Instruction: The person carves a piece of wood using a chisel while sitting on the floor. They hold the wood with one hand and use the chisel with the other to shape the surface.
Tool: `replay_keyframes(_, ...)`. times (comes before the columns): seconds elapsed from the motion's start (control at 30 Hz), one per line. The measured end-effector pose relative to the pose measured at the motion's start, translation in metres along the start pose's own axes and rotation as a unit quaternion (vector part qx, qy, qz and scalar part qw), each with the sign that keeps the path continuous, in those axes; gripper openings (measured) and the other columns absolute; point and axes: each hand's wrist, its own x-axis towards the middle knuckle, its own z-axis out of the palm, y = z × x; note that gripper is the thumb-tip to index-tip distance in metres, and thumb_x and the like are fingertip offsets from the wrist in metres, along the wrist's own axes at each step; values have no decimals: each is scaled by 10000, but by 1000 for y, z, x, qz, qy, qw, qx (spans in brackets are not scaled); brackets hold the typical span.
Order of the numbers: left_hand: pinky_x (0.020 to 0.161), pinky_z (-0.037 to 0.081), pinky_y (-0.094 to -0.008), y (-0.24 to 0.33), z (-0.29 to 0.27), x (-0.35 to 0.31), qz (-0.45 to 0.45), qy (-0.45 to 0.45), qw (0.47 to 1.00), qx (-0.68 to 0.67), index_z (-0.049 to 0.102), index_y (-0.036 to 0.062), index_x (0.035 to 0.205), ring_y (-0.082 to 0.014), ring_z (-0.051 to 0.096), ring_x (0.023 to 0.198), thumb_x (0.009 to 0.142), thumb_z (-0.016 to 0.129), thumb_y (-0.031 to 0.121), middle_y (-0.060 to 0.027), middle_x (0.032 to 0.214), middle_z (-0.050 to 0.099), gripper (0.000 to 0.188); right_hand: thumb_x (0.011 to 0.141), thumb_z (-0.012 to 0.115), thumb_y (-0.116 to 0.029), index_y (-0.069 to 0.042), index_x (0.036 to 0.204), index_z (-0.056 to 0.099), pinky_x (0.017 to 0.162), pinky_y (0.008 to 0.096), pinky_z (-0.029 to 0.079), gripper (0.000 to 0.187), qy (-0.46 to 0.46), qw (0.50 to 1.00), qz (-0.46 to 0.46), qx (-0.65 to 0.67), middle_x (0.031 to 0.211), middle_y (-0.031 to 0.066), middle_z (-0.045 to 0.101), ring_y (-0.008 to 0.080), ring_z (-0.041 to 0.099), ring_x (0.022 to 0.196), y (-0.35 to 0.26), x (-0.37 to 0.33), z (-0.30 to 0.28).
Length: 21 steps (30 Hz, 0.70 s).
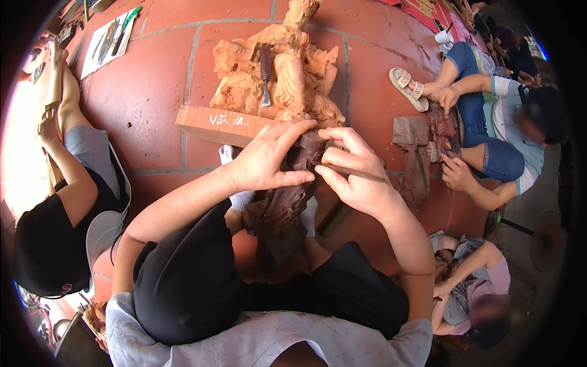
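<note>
A dark reddish-brown wood carving (275, 211) stands between my knees, its top toward the middle of the view. My left hand (266, 156) grips its upper part, thumb on the near side and fingers over the top. In my right hand (361, 174) is a slim dark rod-like tool (351, 170), pinched between thumb and fingers. Its tip meets the carving close to my left thumb; the tip's shape is too small to make out. Just beyond stands a pale wood carving (287, 76), with a dark-handled chisel (265, 73) lying on it.
A wooden block (211, 125) with white writing lies against the pale carving. Several hand tools rest on a white sheet (98, 55) at far left. People sit at left, right and lower right; the right one handles another dark carving (444, 131). Red tiles (137, 101) cover the floor.
</note>
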Motion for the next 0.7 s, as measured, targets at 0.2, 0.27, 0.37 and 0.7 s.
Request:
replay_keyframes(0.2,1059,376,-469,-1,1,-1,-2,2,1000,-1,337,16,1436,-387,464,1272,786,748,507,-200,1402,458,912,829,690,-72,-7,779,591,746,350,526,129,-20,999,23,10,1100,135,637,289,655,882,5,3,-6)
replay_keyframes(0.27,1063,373,-470,-1,2,0,-8,-3,1000,-5,339,16,1435,-386,462,1277,786,746,510,-197,1408,456,911,836,685,-63,-3,771,592,712,335,521,128,-2,1000,-16,-5,1095,137,637,256,653,834,4,-3,0)
replay_keyframes(0.37,1071,368,-470,0,0,1,-17,-10,1000,-8,341,19,1435,-384,456,1286,786,745,515,-192,1416,452,911,837,688,-58,-2,771,596,691,327,517,126,2,999,-13,38,1088,130,633,220,652,813,15,0,-4)
replay_keyframes(0.7,1081,355,-466,-1,2,0,-17,-11,1000,4,342,27,1438,-371,438,1309,792,740,505,-183,1432,439,897,834,708,-89,-9,788,620,825,356,515,127,-22,997,25,68,1145,156,618,253,651,971,24,-4,-4)
